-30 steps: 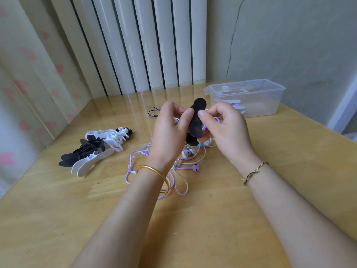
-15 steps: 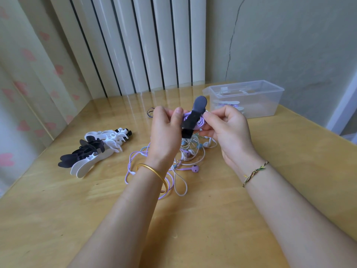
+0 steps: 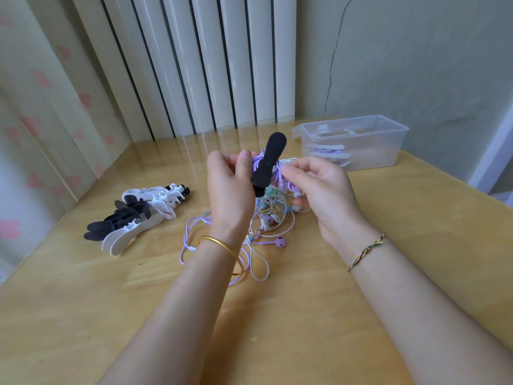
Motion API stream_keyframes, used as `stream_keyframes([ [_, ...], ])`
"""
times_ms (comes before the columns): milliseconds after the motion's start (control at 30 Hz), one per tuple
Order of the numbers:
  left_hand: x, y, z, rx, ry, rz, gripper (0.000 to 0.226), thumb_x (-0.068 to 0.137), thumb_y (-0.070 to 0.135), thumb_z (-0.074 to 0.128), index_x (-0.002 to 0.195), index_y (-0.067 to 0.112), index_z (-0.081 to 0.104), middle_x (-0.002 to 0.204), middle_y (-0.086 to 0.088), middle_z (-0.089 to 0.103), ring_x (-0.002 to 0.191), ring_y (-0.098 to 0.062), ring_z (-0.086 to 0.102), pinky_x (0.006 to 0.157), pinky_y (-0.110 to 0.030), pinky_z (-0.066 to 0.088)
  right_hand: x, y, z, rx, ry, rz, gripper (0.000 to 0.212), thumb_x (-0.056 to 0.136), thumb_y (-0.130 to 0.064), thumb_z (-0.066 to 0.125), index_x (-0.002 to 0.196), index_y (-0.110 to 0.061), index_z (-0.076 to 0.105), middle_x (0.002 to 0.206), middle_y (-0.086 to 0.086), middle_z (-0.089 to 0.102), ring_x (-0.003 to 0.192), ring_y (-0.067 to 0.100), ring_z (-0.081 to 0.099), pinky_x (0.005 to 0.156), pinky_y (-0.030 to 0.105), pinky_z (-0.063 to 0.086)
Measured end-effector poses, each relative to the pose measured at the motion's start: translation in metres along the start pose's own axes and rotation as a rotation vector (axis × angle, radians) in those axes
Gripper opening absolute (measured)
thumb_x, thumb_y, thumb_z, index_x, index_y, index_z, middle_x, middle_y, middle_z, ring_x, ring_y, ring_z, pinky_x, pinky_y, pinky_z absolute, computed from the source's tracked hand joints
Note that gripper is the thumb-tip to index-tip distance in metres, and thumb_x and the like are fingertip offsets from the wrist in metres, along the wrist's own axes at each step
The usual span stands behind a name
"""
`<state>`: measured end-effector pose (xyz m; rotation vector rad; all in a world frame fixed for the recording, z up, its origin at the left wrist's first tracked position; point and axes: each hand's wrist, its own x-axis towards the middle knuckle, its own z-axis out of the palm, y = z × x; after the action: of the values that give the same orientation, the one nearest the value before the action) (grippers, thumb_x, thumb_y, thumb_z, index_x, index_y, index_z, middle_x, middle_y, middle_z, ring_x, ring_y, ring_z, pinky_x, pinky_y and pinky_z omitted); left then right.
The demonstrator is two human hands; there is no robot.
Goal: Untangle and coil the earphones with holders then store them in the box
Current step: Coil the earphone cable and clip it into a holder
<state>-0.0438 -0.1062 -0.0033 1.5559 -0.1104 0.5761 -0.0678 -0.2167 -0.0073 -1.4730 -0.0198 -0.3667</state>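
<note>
Fingers [image 3: 244, 162] of the left hand [image 3: 230, 195] curl round a matte black, paddle-shaped holder [image 3: 270, 159] wound with lilac cord [image 3: 258, 163]. The right hand [image 3: 324, 195] pinches that cord just beside. Tangled earphones [image 3: 266, 232] lie below the fingers; the clear plastic box [image 3: 388, 154] stands beyond.

One left hand [image 3: 230, 190], one right hand [image 3: 324, 190]. One black holder [image 3: 268, 162] aloft. One clear plastic box [image 3: 388, 151], two white holders [image 3: 329, 154] inside. Spare holders [image 3: 138, 218] and earphones [image 3: 266, 218] heaped beyond counting.

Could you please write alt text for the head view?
Left hand holds a flat black holder wound with purple cord; right hand pinches the cord. Tangled earphones, spare holders and a clear plastic box lie on a wooden table.
</note>
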Motion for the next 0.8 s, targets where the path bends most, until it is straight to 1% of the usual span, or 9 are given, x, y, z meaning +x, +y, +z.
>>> stream_keyframes([
  [67, 0.002, -0.003, 0.000, -0.035, -0.003, -0.033, 0.024, 0.098, 0.020, 0.050, 0.076, 0.017, 0.040, 0.079, -0.006, 0.056, 0.067, -0.021, 0.057, 0.050, -0.020, 0.045, 0.003, -0.001, -0.004, -0.035, -0.006, 0.009, 0.021, 0.089, -0.019, 0.062, 0.070, -0.011, 0.063, 0.054, -0.006, 0.051, 0.055, 0.006, 0.045, 0.047, 0.021, 0.036],
  [133, 0.004, -0.004, 0.002, -0.055, -0.032, -0.069, 0.022, 0.096, 0.022, 0.052, 0.078, 0.016, 0.042, 0.091, -0.021, 0.061, 0.077, -0.036, 0.061, 0.060, -0.034, 0.049, 0.008, -0.004, -0.010, -0.041, -0.028, 0.040, 0.023, 0.090, -0.019, 0.062, 0.073, -0.003, 0.064, 0.059, 0.002, 0.051, 0.057, 0.013, 0.044, 0.045, 0.020, 0.034],
  [233, 0.008, 0.002, 0.012, -0.049, -0.097, -0.105, 0.021, 0.096, 0.022, 0.054, 0.078, 0.016, 0.044, 0.096, -0.025, 0.063, 0.078, -0.028, 0.059, 0.064, -0.037, 0.046, 0.017, -0.014, -0.020, 0.026, -0.086, 0.083, 0.012, 0.087, -0.009, 0.064, 0.079, -0.002, 0.058, 0.065, 0.010, 0.059, 0.051, 0.014, 0.053, 0.046, 0.022, 0.043],
  [333, 0.015, 0.010, 0.029, -0.076, -0.152, -0.138, 0.023, 0.096, 0.021, 0.054, 0.077, 0.014, 0.043, 0.084, -0.013, 0.063, 0.076, -0.021, 0.056, 0.063, -0.031, 0.045, 0.030, -0.027, -0.032, 0.136, -0.160, 0.117, 0.010, 0.089, 0.001, 0.059, 0.096, -0.001, 0.052, 0.069, 0.012, 0.061, 0.047, 0.013, 0.058, 0.047, 0.021, 0.049],
  [367, 0.018, 0.011, 0.035, -0.080, -0.156, -0.144, 0.023, 0.096, 0.021, 0.054, 0.077, 0.014, 0.043, 0.083, -0.010, 0.061, 0.076, -0.021, 0.056, 0.062, -0.031, 0.046, 0.034, -0.029, -0.036, 0.153, -0.199, 0.125, 0.016, 0.090, 0.002, 0.056, 0.105, 0.002, 0.053, 0.068, 0.011, 0.063, 0.048, 0.014, 0.059, 0.048, 0.021, 0.050],
  [433, 0.024, 0.013, 0.051, -0.083, -0.170, -0.141, 0.021, 0.095, 0.021, 0.054, 0.078, 0.014, 0.044, 0.091, -0.016, 0.064, 0.081, -0.030, 0.060, 0.071, -0.042, 0.049, 0.044, -0.033, -0.046, 0.166, -0.261, 0.125, 0.022, 0.092, 0.002, 0.051, 0.113, 0.004, 0.056, 0.066, 0.007, 0.065, 0.051, 0.014, 0.062, 0.052, 0.020, 0.051],
  [533, 0.032, 0.013, 0.075, -0.075, -0.190, -0.126, 0.020, 0.095, 0.021, 0.055, 0.079, 0.015, 0.044, 0.103, -0.023, 0.066, 0.096, -0.039, 0.063, 0.082, -0.052, 0.050, 0.056, -0.031, -0.059, 0.209, -0.244, 0.142, 0.017, 0.093, -0.001, 0.050, 0.103, -0.004, 0.063, 0.070, 0.006, 0.066, 0.057, 0.013, 0.063, 0.055, 0.019, 0.052],
  [667, 0.045, 0.014, 0.110, -0.062, -0.212, -0.106, 0.022, 0.094, 0.017, 0.055, 0.077, 0.015, 0.042, 0.102, -0.024, 0.065, 0.098, -0.035, 0.063, 0.086, -0.048, 0.050, 0.083, -0.033, -0.073, 0.220, -0.149, 0.170, 0.012, 0.093, -0.007, 0.054, 0.091, -0.008, 0.065, 0.066, 0.004, 0.065, 0.051, 0.011, 0.060, 0.052, 0.019, 0.049],
  [800, 0.071, 0.011, 0.135, -0.043, -0.250, -0.105, 0.024, 0.092, 0.014, 0.059, 0.073, 0.015, 0.045, 0.082, -0.011, 0.061, 0.075, -0.021, 0.056, 0.068, -0.030, 0.047, 0.120, -0.042, -0.083, 0.178, -0.046, 0.213, 0.014, 0.090, -0.004, 0.058, 0.078, -0.010, 0.064, 0.062, 0.004, 0.062, 0.044, 0.008, 0.054, 0.044, 0.015, 0.043],
])
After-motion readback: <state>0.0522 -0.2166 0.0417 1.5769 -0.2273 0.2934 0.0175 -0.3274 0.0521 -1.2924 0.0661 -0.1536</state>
